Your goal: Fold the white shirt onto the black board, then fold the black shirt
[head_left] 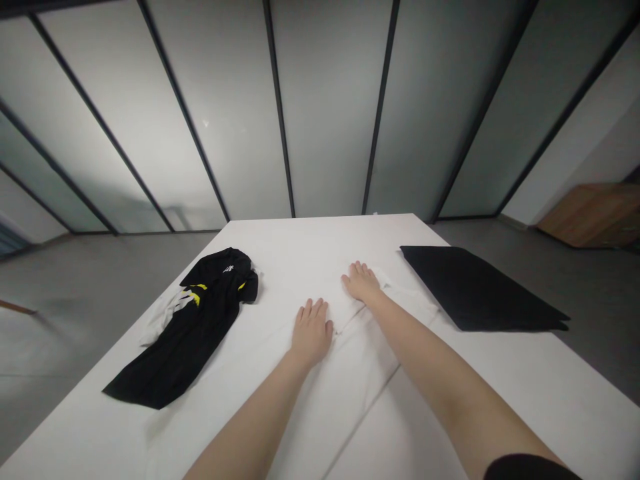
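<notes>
A thin white cloth (367,363), wrinkled and hard to tell from the white table beneath, spreads out below my hands. My left hand (311,331) rests palm down on its left part, fingers stretched. Farther off and to the right, my right hand (362,280) presses flat near the cloth's far edge, with its fingers spread. A small crease runs between the two hands. Whether the cloth is a garment I cannot tell.
A black shirt (205,337) with yellow and white patches lies loosely folded at the table's left. Flat black panels (475,287), apparently stacked, overhang the right edge of the white table (320,233). Behind stands a frosted glass partition (330,107); a wooden cabinet (595,215) is far right.
</notes>
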Demonstrator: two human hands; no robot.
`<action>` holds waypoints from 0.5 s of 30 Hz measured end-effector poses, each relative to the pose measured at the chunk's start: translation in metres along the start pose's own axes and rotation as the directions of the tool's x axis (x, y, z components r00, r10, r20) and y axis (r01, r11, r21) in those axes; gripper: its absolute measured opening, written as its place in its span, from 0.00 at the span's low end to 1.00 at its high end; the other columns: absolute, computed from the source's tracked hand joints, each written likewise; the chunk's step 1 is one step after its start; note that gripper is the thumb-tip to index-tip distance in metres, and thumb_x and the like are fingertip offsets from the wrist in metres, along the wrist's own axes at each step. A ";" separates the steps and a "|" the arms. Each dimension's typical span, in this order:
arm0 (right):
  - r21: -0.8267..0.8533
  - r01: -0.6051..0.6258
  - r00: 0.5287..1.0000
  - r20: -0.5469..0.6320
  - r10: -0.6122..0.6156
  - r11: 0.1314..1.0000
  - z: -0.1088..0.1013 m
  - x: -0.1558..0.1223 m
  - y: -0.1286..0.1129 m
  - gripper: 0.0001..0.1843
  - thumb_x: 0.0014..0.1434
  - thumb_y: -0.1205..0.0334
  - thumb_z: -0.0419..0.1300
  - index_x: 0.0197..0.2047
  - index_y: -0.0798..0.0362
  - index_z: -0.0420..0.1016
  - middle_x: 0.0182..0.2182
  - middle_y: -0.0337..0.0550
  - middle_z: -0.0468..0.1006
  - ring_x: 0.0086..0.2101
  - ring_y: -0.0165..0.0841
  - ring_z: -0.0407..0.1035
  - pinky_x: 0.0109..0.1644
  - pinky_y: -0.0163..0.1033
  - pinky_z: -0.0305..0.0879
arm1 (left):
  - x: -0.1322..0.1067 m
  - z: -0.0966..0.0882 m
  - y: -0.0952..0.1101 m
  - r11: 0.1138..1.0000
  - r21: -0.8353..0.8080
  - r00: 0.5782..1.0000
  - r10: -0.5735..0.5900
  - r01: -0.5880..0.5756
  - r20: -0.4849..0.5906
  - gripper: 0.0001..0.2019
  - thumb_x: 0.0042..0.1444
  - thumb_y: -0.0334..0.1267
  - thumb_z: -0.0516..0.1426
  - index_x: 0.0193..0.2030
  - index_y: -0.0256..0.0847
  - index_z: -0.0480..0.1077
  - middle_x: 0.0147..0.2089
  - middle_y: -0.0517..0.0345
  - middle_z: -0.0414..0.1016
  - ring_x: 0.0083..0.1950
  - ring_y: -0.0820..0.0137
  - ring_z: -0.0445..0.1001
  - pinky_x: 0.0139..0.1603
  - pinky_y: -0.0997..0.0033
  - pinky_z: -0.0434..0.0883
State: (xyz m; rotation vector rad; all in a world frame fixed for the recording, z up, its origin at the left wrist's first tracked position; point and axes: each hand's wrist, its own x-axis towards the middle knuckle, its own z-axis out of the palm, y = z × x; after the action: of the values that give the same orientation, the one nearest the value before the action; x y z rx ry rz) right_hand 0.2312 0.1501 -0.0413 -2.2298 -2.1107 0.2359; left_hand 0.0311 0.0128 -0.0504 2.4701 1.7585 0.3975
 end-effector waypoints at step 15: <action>0.013 -0.071 0.987 -0.141 0.072 0.997 0.004 0.024 0.027 0.31 0.74 0.53 0.41 0.74 0.54 0.64 0.75 0.58 0.59 0.71 0.53 0.54 0.71 0.60 0.49 | -0.003 0.005 -0.011 0.995 -0.046 0.994 -0.094 0.091 -0.061 0.33 0.69 0.50 0.53 0.76 0.39 0.61 0.77 0.37 0.62 0.77 0.40 0.59 0.75 0.37 0.57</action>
State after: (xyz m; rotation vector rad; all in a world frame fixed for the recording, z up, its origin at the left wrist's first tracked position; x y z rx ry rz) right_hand 0.2585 0.1727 -0.0507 -2.2482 -1.9580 0.0861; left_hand 0.0213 0.0142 -0.0581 2.3612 1.8598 0.5056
